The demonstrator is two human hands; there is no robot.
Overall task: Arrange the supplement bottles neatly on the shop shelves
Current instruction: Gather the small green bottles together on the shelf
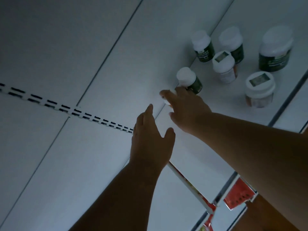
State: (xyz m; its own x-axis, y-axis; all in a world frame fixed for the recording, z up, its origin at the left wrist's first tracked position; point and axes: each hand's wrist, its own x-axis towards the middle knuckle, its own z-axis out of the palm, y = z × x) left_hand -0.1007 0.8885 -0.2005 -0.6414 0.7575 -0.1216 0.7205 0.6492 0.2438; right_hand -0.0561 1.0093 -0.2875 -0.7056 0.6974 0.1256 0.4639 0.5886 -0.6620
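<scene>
My right hand [185,110] grips a small white-capped bottle [167,99] at the back edge of the white shelf [200,147]; most of that bottle is hidden under my fingers. Just behind it stands a dark green bottle with a white cap [189,80]. My left hand [150,139] hovers beside it with fingers straight, holding nothing. Further right stand two more dark green bottles [202,45] [232,44], a large dark green jar [275,49], a white bottle [224,66] and a white jar [259,89].
The white back panel [66,64] fills the left, crossed by a slotted upright strip [66,108]. The shelf's front rail [283,104] runs diagonally at right. Red price tags [238,195] sit on the shelf edge at the bottom right.
</scene>
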